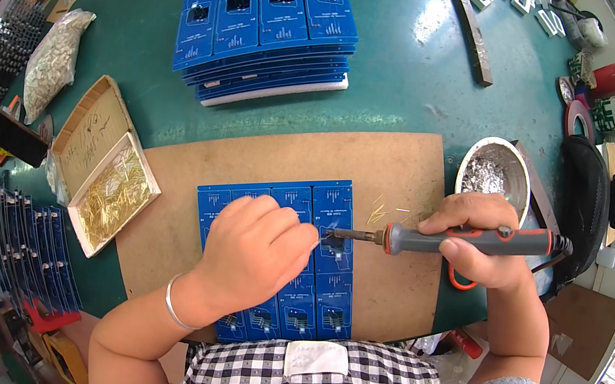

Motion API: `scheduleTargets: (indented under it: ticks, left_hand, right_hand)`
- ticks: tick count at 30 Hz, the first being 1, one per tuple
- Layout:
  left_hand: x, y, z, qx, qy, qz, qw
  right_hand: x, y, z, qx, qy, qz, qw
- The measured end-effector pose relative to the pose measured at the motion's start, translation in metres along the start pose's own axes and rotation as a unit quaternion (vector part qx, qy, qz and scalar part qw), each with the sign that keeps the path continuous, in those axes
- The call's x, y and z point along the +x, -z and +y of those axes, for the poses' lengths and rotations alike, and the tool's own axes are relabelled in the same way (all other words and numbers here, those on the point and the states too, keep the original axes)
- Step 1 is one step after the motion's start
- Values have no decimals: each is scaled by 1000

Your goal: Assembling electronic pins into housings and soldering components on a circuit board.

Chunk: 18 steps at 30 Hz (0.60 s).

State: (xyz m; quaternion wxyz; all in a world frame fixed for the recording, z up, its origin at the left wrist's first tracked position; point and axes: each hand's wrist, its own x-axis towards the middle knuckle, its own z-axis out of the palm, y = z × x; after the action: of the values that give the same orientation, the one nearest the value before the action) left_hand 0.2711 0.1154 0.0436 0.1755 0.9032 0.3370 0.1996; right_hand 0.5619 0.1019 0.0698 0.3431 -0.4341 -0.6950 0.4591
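Observation:
A grey and orange soldering iron lies in my right hand, its tip pointing left onto a blue circuit board panel. Close to that tip, my left hand is closed over the board with fingertips pinched. What it pinches is too small or hidden to make out. The panel rests flat on a brown cardboard sheet, partly covered by my left hand and wrist. A few thin gold-coloured pins are scattered on the cardboard beside the iron's tip.
Blue circuit panels stand stacked at the back. An open box of gold-coloured pins sits left, near a bag of pale parts. A white bowl with silvery scraps stands behind my right hand. Orange scissor handles show under my right wrist.

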Motion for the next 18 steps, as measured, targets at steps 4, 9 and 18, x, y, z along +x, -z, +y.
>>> scheduleTargets:
  ticks: [4,9,18]
  left_hand:
    - [-4,1,-3,3,-61,36,997]
    - [-7,1,-3,38,-62,10,997]
    - [-6,0,-2,36,-48,5,998]
  right_hand:
    - [1,2,-1,16,-21,-3,1000]
    - [4,1,-2,13,-2,-13,1000]
    - [15,10,-4,12,-8,-70,997]
